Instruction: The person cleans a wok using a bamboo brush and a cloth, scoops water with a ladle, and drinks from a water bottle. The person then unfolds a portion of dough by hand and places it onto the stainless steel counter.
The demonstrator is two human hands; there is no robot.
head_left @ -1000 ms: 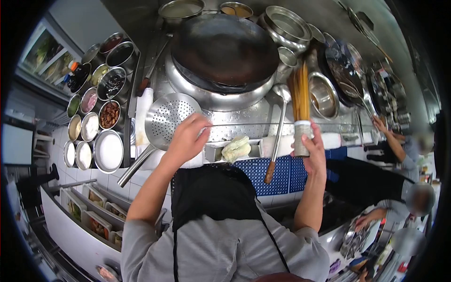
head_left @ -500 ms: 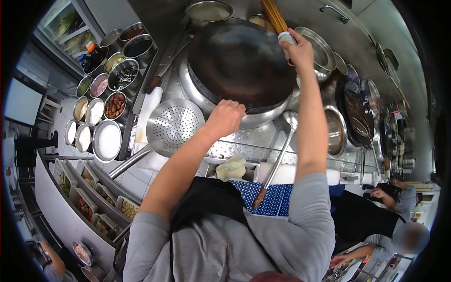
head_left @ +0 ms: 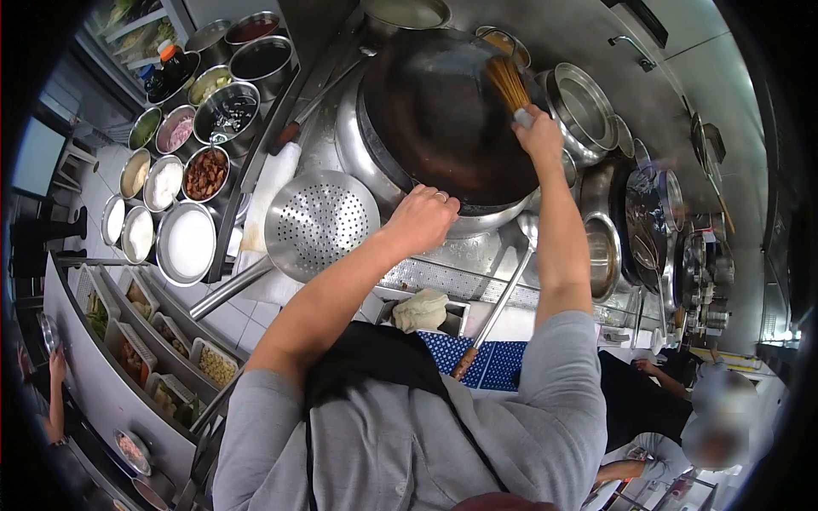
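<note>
A large dark wok (head_left: 426, 119) sits in a steel ring on the stove before me. My left hand (head_left: 428, 219) is closed on the wok's near rim, with a ring on one finger. My right hand (head_left: 540, 136) is wrapped round the pale handle of a bamboo wok brush (head_left: 509, 83). The brush's bristles point up and left over the right part of the wok; whether they touch its surface I cannot tell. A perforated strainer (head_left: 319, 223) lies just left of my left hand. The long-handled ladle (head_left: 498, 319) rests to the right, its bowl near the wok.
Steel pots of sauces and ingredients (head_left: 189, 244) crowd the left side. A folded cloth (head_left: 420, 311) lies at the counter's near edge. On the right stand a steel pot (head_left: 601, 255) and another wok (head_left: 649, 217). Co-workers (head_left: 656, 400) are at the lower right.
My right hand has brought the brush from beyond the wok's right edge to over the wok, bristles now above its inside. My left hand stays on the rim. The view has shifted slightly.
</note>
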